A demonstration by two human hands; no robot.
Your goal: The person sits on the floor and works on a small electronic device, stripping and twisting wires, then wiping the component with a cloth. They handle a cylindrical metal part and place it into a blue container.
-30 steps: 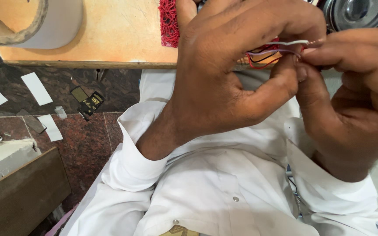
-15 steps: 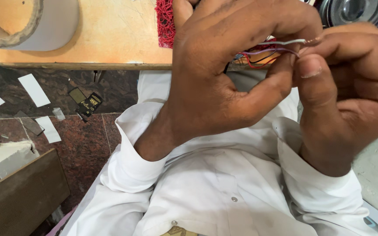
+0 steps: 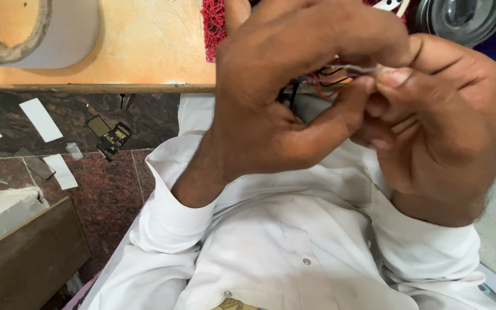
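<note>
Pinching thin wire ends (image 3: 351, 69) between thumb and fingertips, the left hand (image 3: 294, 97) and right hand (image 3: 437, 120) close together over the white-shirted lap by the wooden bench edge (image 3: 104, 87), apparently mid-twist, wanting a firm, steady grip.

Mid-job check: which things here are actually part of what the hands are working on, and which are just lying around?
In hand:
left hand
right hand
thin wires, pinched between both hands

Lying about:
wooden table
large tape roll
red mesh mat
round speaker
paper strips on the floor
small dark pieces on the floor
</note>
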